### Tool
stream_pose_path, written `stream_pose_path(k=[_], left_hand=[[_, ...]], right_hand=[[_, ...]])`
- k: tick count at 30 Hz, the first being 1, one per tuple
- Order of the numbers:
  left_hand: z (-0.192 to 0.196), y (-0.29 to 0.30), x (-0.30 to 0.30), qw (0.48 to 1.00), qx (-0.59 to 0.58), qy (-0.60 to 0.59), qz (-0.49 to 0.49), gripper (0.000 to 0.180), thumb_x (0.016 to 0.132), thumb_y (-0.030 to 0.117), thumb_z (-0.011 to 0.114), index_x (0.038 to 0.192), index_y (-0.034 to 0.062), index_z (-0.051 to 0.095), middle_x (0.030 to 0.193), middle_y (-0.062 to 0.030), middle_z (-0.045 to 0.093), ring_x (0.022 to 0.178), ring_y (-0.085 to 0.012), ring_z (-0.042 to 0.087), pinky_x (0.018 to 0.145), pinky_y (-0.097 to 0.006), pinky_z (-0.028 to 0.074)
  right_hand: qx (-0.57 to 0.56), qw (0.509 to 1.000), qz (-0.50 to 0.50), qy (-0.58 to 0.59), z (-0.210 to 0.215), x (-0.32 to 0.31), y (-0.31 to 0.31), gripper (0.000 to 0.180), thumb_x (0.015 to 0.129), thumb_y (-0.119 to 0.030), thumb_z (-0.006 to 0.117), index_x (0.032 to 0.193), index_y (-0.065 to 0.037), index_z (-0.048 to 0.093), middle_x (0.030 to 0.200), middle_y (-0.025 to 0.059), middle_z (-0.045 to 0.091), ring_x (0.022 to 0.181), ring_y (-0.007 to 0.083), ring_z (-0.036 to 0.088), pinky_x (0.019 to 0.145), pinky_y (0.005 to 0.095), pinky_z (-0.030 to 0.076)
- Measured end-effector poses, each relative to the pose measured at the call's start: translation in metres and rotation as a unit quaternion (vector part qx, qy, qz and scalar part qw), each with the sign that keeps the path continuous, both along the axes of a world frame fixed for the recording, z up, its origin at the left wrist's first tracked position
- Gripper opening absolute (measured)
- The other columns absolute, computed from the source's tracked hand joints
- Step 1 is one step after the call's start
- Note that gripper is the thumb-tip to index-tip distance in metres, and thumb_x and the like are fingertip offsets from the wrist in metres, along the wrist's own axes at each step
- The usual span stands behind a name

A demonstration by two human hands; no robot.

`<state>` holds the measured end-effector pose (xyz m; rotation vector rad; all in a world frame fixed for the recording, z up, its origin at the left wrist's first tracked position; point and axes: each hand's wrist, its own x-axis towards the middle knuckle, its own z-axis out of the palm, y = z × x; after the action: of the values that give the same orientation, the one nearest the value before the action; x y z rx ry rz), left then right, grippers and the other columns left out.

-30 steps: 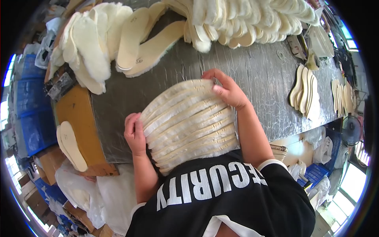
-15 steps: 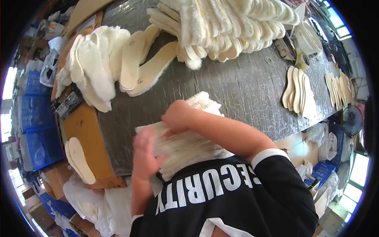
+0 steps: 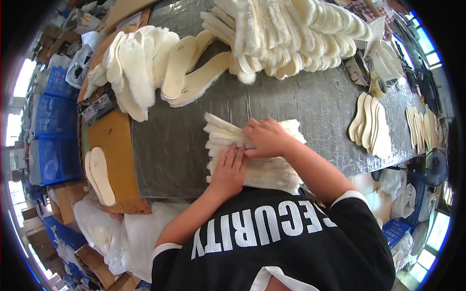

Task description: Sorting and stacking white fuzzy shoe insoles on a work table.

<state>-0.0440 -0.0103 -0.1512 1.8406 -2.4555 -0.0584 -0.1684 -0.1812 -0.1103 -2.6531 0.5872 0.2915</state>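
Observation:
A bundle of cream fleece insoles (image 3: pixel 272 174), packed edge-up side by side, lies on the table right in front of my body. My right hand (image 3: pixel 268 138) is closed over the insoles at the bundle's far side, its fingers curled round them. Flat on the bundle's near left part rests my left hand (image 3: pixel 230 169), fingers stretched out, their tips almost meeting my right hand. Both hands hide part of the bundle's middle.
Across the dark table (image 3: pixel 170 145), a big heap of fleece insoles (image 3: pixel 291 39) fills the far side. Loose insoles (image 3: pixel 136 68) lie far left, and two rest on a brown board (image 3: pixel 116 145). Thin insoles (image 3: pixel 371 123) lie right, near a white bucket (image 3: pixel 387 60). Another person's arm (image 3: pixel 374 9) shows far right.
My left hand has come right and down onto the bundle. My right hand has shifted right and its fingers now cover the far insoles. The bundle sits squarer, and the view has shifted.

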Motion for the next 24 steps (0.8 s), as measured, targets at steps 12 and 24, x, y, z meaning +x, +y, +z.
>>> stream_pose_path(k=[12,24], left_hand=[[0.005,-0.089,-0.069,0.989,-0.027,0.119,0.081,0.071,0.067,0.023,0.073,0.128,-0.0029,0.048,0.137,-0.0172,0.041,0.131,-0.0377,0.034,0.108,-0.053,0.025],[0.039,-0.122,-0.032,0.949,-0.005,0.308,0.064,0.071,0.063,0.031,0.082,0.123,0.0046,0.054,0.113,-0.0176,0.059,0.107,-0.0324,0.055,0.094,-0.038,0.044]], right_hand=[[-0.104,0.98,0.036,0.167,0.017,-0.044,-0.047,0.139,0.041,-0.074,0.076,0.143,0.006,0.026,0.134,0.02,0.046,0.128,0.0348,0.04,0.113,0.0588,0.011],[-0.214,0.968,0.1,0.079,-0.006,-0.093,-0.02,0.077,0.077,-0.026,0.058,0.142,0.003,0.031,0.14,0.0144,0.041,0.138,0.0302,0.027,0.115,0.0559,0.001]])
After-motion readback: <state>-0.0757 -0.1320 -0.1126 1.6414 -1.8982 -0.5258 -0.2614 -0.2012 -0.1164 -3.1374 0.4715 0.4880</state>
